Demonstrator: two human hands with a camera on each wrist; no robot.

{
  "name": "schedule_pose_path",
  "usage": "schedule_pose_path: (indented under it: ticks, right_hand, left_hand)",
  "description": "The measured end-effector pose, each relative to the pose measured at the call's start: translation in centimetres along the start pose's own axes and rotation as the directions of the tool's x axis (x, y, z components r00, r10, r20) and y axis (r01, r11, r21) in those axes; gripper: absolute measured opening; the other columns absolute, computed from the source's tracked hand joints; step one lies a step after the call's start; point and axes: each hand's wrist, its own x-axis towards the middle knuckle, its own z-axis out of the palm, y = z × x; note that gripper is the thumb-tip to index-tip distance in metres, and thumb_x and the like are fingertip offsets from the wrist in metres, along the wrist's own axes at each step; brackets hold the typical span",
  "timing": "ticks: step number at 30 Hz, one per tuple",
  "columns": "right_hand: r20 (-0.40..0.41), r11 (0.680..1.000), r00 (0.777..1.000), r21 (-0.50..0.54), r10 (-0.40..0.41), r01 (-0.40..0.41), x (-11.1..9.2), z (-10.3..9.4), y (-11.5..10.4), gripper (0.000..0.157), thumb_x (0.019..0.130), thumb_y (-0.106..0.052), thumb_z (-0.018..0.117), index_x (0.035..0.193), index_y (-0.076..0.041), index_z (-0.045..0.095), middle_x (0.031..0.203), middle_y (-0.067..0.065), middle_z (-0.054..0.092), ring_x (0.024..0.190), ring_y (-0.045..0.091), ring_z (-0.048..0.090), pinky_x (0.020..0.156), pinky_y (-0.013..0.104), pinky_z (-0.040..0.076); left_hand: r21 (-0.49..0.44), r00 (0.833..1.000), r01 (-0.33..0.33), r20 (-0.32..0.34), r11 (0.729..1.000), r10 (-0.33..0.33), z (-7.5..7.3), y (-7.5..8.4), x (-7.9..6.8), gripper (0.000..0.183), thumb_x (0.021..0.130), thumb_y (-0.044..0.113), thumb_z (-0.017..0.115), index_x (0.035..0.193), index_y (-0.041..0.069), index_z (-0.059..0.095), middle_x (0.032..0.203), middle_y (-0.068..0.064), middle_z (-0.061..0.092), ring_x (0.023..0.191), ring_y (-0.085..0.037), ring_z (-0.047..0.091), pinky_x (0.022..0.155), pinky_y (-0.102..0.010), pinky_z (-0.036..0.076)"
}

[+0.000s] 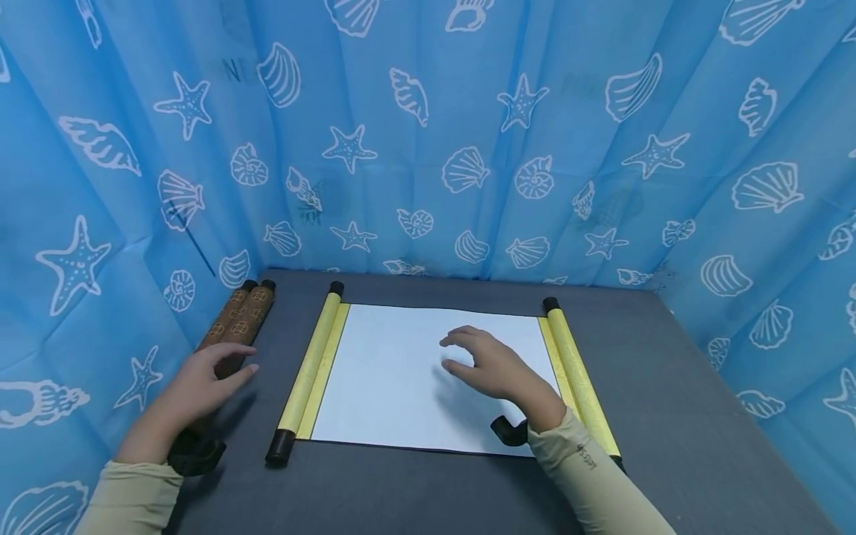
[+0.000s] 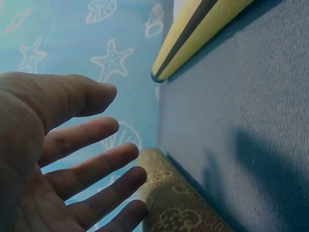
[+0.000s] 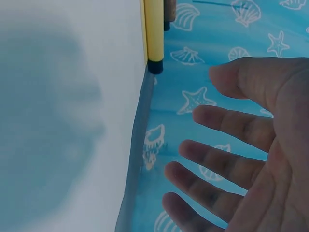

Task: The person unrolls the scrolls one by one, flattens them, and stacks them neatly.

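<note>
A scroll lies unrolled on the grey table, its white sheet point(image 1: 388, 371) bordered by yellow rolled ends with black knobs. Above the sheet, toward its right half, hovers my right hand point(image 1: 491, 364), fingers spread and slightly bent, holding nothing. At the left, my left hand point(image 1: 203, 383) is beside and partly over two brown patterned rolls point(image 1: 247, 316), its thumb and fingers apart. In the left wrist view a brown roll point(image 2: 169, 198) shows near the fingertips; whether they touch it I cannot tell. The near part of the rolls is hidden by the hand.
The grey tabletop point(image 1: 669, 394) stretches right of the scroll. A blue curtain point(image 1: 428, 148) with white shells and starfish hangs behind the table and along both sides. Each wrist wears a black strap mount point(image 1: 511, 431).
</note>
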Motion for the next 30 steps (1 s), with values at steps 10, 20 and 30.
schedule_pose_path:
  ticks: [10,20,30]
  right_hand:
    - [-0.002,0.999,1.0,0.041,0.011,-0.011,0.8,1.3,-1.6,0.034,0.105,-0.033,0.067,0.134,-0.016,0.072,0.146,0.007,0.064,0.14,0.028,0.059,0.112,0.054,0.052]
    - [0.016,0.995,1.0,0.101,0.0,-0.002,2.1,3.0,-3.0,0.035,0.104,-0.035,0.067,0.132,-0.014,0.073,0.142,0.005,0.067,0.137,0.027,0.061,0.111,0.053,0.053]
    - [-0.015,0.99,0.998,0.124,-0.067,0.068,3.3,4.4,-4.6,0.028,0.104,-0.032,0.068,0.127,-0.017,0.074,0.139,0.005,0.067,0.126,0.031,0.066,0.101,0.05,0.058]
  left_hand:
    - [-0.021,0.999,0.027,-0.016,0.999,-0.028,-0.8,-0.3,-0.6,0.048,0.106,0.03,0.067,0.138,-0.006,0.064,0.139,-0.035,0.06,0.121,-0.054,0.061,0.094,-0.063,0.055]
    - [-0.029,0.999,0.042,-0.008,0.999,-0.042,-1.2,-1.1,-1.2,0.049,0.107,0.032,0.065,0.139,-0.005,0.063,0.135,-0.033,0.063,0.115,-0.051,0.065,0.09,-0.059,0.057]
    - [-0.068,0.999,0.044,-0.015,0.997,-0.045,-1.5,-2.2,-1.9,0.047,0.109,0.035,0.063,0.14,0.0,0.064,0.133,-0.029,0.066,0.112,-0.047,0.068,0.086,-0.055,0.06]
